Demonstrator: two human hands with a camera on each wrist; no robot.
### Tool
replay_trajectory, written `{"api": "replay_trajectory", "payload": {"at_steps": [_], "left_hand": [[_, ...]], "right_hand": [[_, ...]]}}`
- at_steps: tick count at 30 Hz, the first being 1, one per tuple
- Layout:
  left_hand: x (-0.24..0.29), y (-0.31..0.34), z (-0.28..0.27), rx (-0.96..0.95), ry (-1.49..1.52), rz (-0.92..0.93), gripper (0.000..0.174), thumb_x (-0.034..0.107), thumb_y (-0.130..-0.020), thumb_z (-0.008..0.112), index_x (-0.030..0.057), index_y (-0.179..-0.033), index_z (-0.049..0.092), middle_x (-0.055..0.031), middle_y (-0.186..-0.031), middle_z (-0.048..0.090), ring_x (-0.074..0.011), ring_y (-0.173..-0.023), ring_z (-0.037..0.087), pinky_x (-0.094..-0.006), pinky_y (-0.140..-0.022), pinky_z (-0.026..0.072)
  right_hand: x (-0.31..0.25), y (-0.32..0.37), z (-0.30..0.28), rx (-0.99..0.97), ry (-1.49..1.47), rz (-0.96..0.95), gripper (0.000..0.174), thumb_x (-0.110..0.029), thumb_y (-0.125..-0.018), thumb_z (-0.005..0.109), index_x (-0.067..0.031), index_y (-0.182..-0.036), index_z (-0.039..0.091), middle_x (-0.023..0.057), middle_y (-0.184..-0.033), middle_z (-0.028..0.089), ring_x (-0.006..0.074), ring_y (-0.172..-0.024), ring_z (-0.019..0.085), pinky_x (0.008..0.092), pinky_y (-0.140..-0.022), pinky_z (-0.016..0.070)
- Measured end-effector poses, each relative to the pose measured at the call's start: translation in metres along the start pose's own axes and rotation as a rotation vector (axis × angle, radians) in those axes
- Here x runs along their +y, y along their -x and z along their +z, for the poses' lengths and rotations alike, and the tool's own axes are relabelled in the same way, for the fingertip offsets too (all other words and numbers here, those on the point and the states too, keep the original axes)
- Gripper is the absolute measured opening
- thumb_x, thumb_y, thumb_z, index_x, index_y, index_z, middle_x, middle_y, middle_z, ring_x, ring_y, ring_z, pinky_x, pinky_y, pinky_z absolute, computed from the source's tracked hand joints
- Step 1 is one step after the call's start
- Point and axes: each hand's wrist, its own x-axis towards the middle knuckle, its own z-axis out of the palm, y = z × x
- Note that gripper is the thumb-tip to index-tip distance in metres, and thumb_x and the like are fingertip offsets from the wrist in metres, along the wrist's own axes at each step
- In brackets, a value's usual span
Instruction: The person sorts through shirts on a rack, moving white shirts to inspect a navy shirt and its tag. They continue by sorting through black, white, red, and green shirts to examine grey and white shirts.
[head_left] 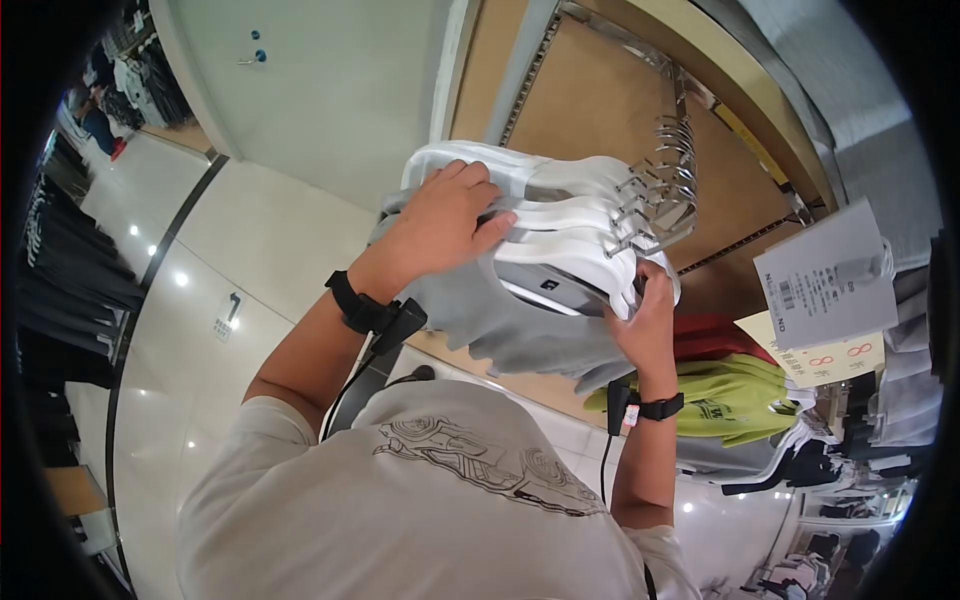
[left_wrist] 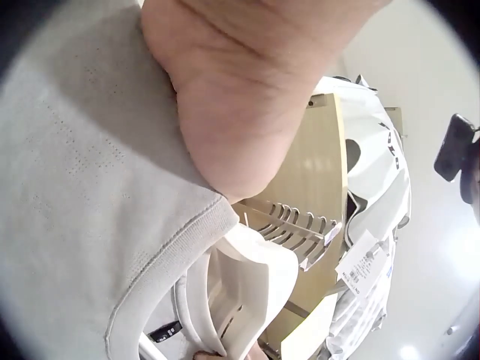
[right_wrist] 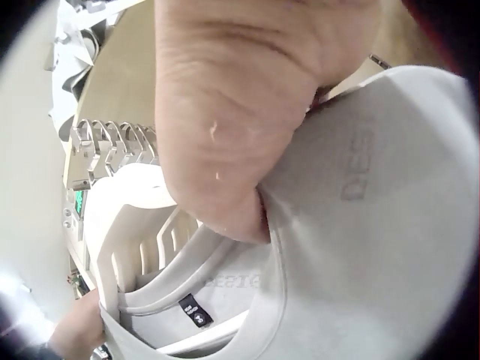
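Note:
A light grey T-shirt [head_left: 450, 310] hangs at the front of a row of white hangers [head_left: 560, 215], a dark neck label [right_wrist: 196, 310] inside its collar. My left hand [head_left: 440, 222] grips the shirt at one shoulder, fingers bent over the hanger tops and thumb by the collar. On the other side of the neck opening, my right hand [head_left: 648, 315] pinches the shirt; in the right wrist view its thumb [right_wrist: 240, 214] goes over the neckband. Fingertips of the left hand are hidden in its wrist view.
Metal hanger hooks [head_left: 680, 160] sit on a rail against a wooden panel [head_left: 590, 110]. To the right are a hanging price tag [head_left: 830, 275] and a lime green shirt [head_left: 735, 400]. A pale door [head_left: 310, 90] stands behind, and dark clothes [head_left: 70, 270] hang at far left.

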Motion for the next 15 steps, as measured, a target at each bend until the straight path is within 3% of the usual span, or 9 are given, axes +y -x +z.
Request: {"api": "replay_trajectory", "payload": {"at_steps": [3, 6, 9, 15], "left_hand": [[-0.006, -0.002, 0.01, 0.021, 0.02, 0.022, 0.04, 0.033, -0.095, 0.064, -0.0013, -0.116, 0.065, -0.0156, -0.109, 0.064, -0.0358, -0.107, 0.059, -0.0459, -0.099, 0.0431], [-0.012, -0.005, 0.017, 0.048, 0.071, 0.067, 0.042, 0.035, -0.096, 0.063, -0.0013, -0.117, 0.064, -0.0169, -0.111, 0.064, -0.0373, -0.108, 0.059, -0.0461, -0.099, 0.043], [-0.015, -0.009, 0.017, 0.011, 0.123, 0.064, 0.043, 0.036, -0.096, 0.063, -0.0021, -0.116, 0.064, -0.0186, -0.112, 0.065, -0.0381, -0.109, 0.059, -0.0461, -0.099, 0.0432], [-0.022, -0.014, 0.02, 0.017, 0.187, 0.094, 0.043, 0.036, -0.095, 0.063, -0.0028, -0.114, 0.064, -0.0188, -0.11, 0.067, -0.0386, -0.107, 0.061, -0.0471, -0.097, 0.0441]], "right_hand": [[-0.001, -0.004, -0.004, -0.042, 0.02, 0.041, 0.059, -0.007, -0.068, 0.078, -0.0017, -0.122, 0.052, 0.0164, -0.113, 0.058, 0.0381, -0.103, 0.055, 0.0463, -0.09, 0.0452], [0.002, -0.002, 0.0, -0.077, 0.087, 0.113, 0.07, -0.007, -0.068, 0.081, 0.0011, -0.129, 0.049, 0.0205, -0.119, 0.056, 0.0426, -0.111, 0.054, 0.0461, -0.097, 0.0457], [-0.005, 0.001, 0.003, 0.052, 0.094, 0.133, 0.061, -0.008, -0.067, 0.078, -0.0021, -0.123, 0.055, 0.0169, -0.114, 0.059, 0.0389, -0.104, 0.056, 0.0464, -0.093, 0.0454], [-0.023, 0.006, -0.005, 0.005, 0.183, 0.194, 0.073, -0.007, -0.063, 0.077, -0.0078, -0.134, 0.059, 0.0187, -0.118, 0.059, 0.04, -0.109, 0.056, 0.0456, -0.095, 0.0452]]}}
